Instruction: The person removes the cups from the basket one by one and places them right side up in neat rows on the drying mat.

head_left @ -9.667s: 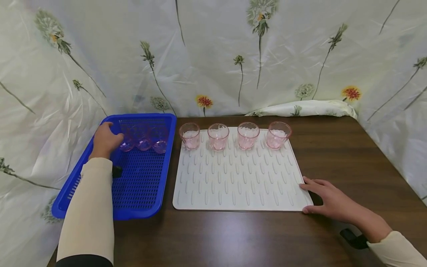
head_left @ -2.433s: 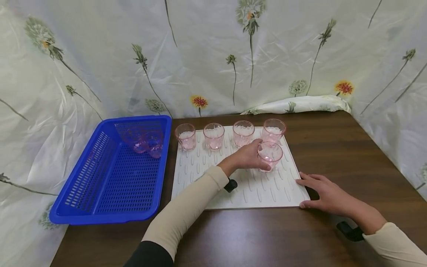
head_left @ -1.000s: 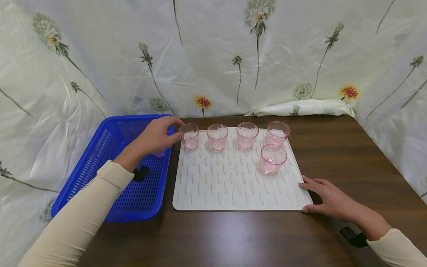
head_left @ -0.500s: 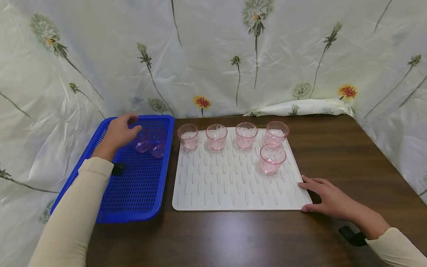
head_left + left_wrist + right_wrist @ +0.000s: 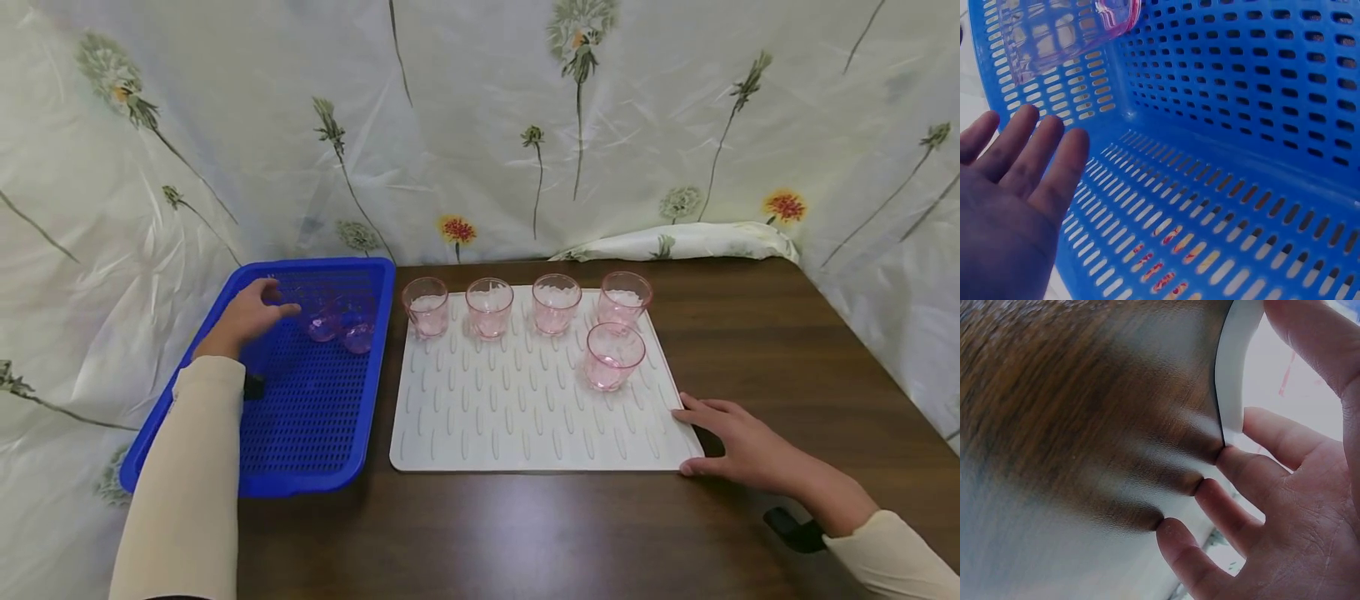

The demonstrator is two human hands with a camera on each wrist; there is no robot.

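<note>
My left hand (image 5: 243,315) reaches into the blue plastic basket (image 5: 360,433), fingers loosely extended and holding nothing. Just to the right of its fingertips, at the basket's far end, are clear pink glasses (image 5: 358,336). In the left wrist view one pink glass (image 5: 1066,31) shows above the relaxed fingers (image 5: 1063,165), with a gap between. My right hand (image 5: 750,446) rests at the near right corner of the white textured mat (image 5: 517,417). In the right wrist view its spread fingers (image 5: 1179,540) touch the wooden table and the mat's edge.
Several pink glasses (image 5: 490,310) stand upright in a row along the mat's far edge. Another pink glass (image 5: 611,362) stands in front of the rightmost one. The brown wooden table (image 5: 525,533) ends at a floral curtain (image 5: 465,125) behind and at the sides.
My left hand set a fifth glass on the mat in front of the rightmost one, let go, and came back left into the basket. The right hand has stayed at the mat's corner.
</note>
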